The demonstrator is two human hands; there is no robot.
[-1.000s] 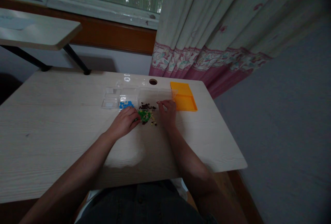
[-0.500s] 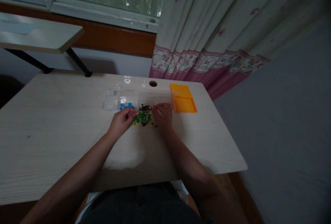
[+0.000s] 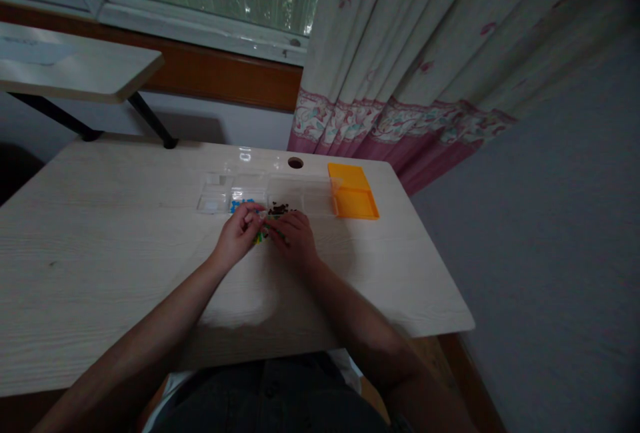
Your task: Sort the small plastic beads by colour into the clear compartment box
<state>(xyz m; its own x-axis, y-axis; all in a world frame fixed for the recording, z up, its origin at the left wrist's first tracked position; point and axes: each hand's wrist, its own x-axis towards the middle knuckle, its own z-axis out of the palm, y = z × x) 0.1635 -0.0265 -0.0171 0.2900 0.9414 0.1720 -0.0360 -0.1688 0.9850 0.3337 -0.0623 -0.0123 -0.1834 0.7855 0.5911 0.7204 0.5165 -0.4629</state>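
Note:
My left hand (image 3: 239, 232) is closed in a pinch, its fingertips over a loose pile of small green and yellow pieces (image 3: 259, 238). What it holds is too small to make out. Against those fingertips lies my right hand (image 3: 299, 238), also closed, covering much of the pile; anything in its fingers is hidden. Just beyond the hands, a clear plastic tray (image 3: 317, 196) has several compartments. Small blue pieces (image 3: 241, 204) lie in one of them, partly behind my left fingers. Dark brown pieces (image 3: 278, 208) are in another, above my right hand.
An open orange box (image 3: 357, 203) sits to the right of the tray. Behind the tray is a round hole (image 3: 295, 162) in the white tabletop (image 3: 125, 253). A raised shelf (image 3: 85, 70) on black legs stands at the back left; a curtain (image 3: 360, 86) hangs behind the table.
My right hand has moved left from the pile's right side, over the green pieces, and now meets my left fingertips. The left hand has barely shifted.

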